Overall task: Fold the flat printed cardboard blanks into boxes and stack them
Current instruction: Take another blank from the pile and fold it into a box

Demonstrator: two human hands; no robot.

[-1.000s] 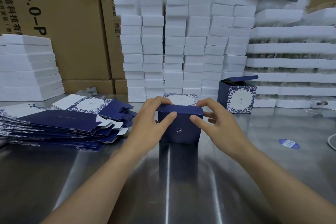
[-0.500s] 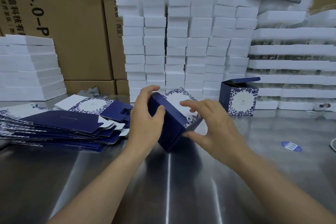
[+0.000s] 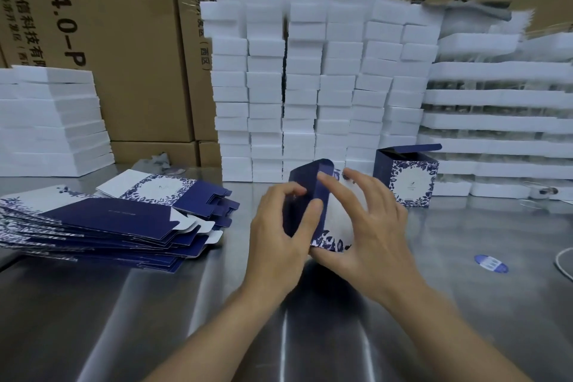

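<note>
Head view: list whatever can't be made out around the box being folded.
All head view:
- Half-folded box: the left hand and right hand cover its lower sides, so flap closure is unclear.
- Open box: its own walls hide the inside.
- Blue sticker: print too small.
- White cable: cut off by the right edge.
- Flat blanks: left end cut off, count unreadable.

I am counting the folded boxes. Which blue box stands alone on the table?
The box at the right, upright before the white stacks, its lid flap raised, untouched. The other box is tilted, held by the left hand and right hand.
</note>
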